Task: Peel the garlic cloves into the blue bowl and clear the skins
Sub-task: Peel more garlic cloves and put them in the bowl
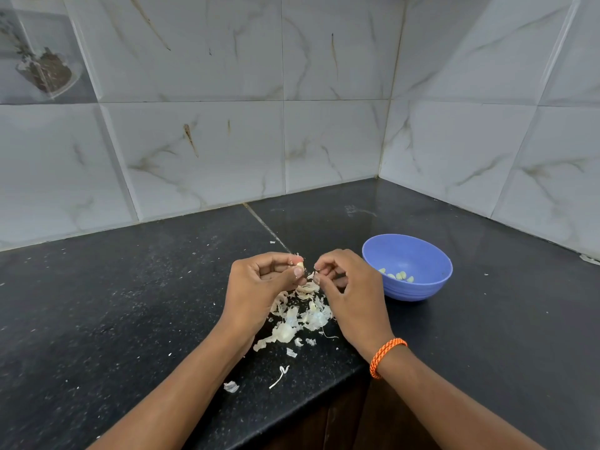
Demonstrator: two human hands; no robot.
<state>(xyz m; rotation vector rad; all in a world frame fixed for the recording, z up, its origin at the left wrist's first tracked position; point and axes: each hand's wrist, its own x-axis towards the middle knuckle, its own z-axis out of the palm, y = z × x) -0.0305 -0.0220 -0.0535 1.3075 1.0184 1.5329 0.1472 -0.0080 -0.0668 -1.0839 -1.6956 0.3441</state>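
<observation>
My left hand [259,284] pinches a small pale garlic clove [299,264] between thumb and fingertips, above the black counter. My right hand [347,287], with an orange band at the wrist, has its fingers curled and pinches a bit of skin [315,271] right beside the clove. Under and between both hands lies a heap of papery garlic skins [302,316]. A blue bowl [422,254] stands just right of my right hand, with several peeled cloves [401,276] in its bottom.
Loose skin scraps [231,386] and a thin stem [280,376] lie near the counter's front edge [324,397]. Tiled walls meet in a corner behind the black counter [130,303]. A wooden cabinet front shows below the edge.
</observation>
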